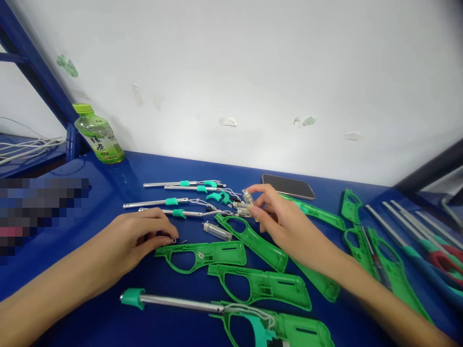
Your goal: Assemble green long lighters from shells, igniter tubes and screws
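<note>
My right hand (273,209) pinches a small clear lighter fuel tank (248,198) upright between thumb and fingers, above other clear tanks (241,210) lying at the back. My left hand (150,233) is closed, thumb against fingertips, low over the table; a tiny shiny bit shows at the tips, too small to name. Just right of it lies a green lighter handle half (220,253) with a small pale part in it. Another clear fuel tank (217,231) rests behind that half. Nearer me, one green half (285,327) holds a metal tube (184,303), white wires and a teal trigger (258,330).
Several metal tubes (155,203) with teal collars and wires lie at the back left. A phone (288,186) and a drink bottle (99,135) stand near the wall. More green halves, a screwdriver (379,267) and finished-looking lighters (419,250) lie right on the blue table (94,308).
</note>
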`<act>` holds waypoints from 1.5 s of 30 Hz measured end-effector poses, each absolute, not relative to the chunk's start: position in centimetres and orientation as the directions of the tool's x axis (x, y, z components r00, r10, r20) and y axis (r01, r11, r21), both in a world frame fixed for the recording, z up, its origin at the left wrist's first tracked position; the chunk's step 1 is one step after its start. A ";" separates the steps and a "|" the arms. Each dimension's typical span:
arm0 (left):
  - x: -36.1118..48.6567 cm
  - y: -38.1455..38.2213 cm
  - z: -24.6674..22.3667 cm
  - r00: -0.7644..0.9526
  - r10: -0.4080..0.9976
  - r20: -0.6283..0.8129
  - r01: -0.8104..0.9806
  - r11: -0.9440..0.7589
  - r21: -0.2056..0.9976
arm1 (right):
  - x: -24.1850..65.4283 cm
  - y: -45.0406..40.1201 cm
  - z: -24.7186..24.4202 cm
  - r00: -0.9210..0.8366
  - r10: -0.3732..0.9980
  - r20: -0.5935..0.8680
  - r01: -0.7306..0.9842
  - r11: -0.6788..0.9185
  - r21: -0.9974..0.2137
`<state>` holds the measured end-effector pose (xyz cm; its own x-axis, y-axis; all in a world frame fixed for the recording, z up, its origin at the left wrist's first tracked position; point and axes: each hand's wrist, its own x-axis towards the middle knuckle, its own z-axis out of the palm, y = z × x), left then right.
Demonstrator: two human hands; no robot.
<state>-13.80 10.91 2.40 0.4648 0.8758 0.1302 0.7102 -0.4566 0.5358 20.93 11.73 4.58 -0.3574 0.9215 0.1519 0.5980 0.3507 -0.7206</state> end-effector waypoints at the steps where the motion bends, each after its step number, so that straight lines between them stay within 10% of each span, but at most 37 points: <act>1: -13.8 10.9 2.4 0.470 0.871 0.142 0.705 -0.467 0.534 | 20.9 11.7 4.6 -0.363 0.920 0.150 0.597 0.352 -0.721; 45: -12.3 10.6 2.9 0.429 0.885 0.181 0.770 -0.463 0.440 | 20.5 10.9 4.7 -0.433 0.884 0.177 0.643 0.440 -0.627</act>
